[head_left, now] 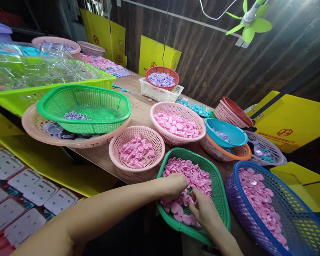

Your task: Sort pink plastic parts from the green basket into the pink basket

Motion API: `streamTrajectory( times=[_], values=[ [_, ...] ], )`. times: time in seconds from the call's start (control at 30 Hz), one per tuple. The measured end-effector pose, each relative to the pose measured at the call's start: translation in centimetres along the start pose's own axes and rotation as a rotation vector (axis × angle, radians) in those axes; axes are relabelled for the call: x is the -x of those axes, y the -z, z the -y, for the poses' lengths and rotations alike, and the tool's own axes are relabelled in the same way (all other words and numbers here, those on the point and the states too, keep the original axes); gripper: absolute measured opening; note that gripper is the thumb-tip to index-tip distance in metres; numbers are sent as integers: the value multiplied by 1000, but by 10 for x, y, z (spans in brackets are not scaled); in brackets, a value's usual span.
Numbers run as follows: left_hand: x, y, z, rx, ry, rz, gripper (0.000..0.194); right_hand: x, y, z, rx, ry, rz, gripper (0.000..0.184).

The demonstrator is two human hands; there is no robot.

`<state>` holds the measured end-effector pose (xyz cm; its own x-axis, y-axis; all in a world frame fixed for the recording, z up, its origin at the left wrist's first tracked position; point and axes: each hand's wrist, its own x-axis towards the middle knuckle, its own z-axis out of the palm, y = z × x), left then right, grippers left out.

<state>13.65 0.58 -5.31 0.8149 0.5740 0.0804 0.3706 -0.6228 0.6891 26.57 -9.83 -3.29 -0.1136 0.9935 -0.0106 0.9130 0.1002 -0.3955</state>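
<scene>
Left hand [177, 185], right hand [202, 206], pink pieces [200, 176] beneath both, green basket [220, 201]

The left hand [176, 185] and right hand [204, 209] are close together over pink pieces [196, 174] in 1 dark green basket [220, 200].

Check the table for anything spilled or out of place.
One small pink piece lies alone on the table, outside the white basket. Loose pink and purple pieces also lie heaped at the back left; whether spilled or put there, I cannot tell.
</scene>
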Motion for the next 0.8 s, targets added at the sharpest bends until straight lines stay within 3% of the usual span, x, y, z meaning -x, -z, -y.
streamTrajectory(
  times=[0.1,0.17,0.23,0.3,0.4,0.47,0.57,0.73,0.8],
  values=[
    [6,14,-7,-128,-4,97,14,0,7,2,-137,-66,-90,10],
    [12,25,-14,-99,10,105,6,0,12,3,-233,-98,-138,18],
    [18,35,-21,91,68,79,5,1,16,6,-369,-130,-172,23],
    [25,40,-26,418,148,52,13,2,19,8,-554,-152,-171,23],
    [34,38,-29,883,220,45,23,5,22,14,-749,-155,-136,20],
    [39,34,-28,1070,232,46,28,7,22,18,-776,-142,-117,18],
    [45,31,-30,1207,223,35,33,9,24,25,-802,-146,-92,18],
    [50,39,-40,1302,205,-106,44,7,35,31,-978,-241,-153,39],
    [51,41,-45,1312,185,-116,48,6,39,32,-1023,-251,-156,37]
  ],
)
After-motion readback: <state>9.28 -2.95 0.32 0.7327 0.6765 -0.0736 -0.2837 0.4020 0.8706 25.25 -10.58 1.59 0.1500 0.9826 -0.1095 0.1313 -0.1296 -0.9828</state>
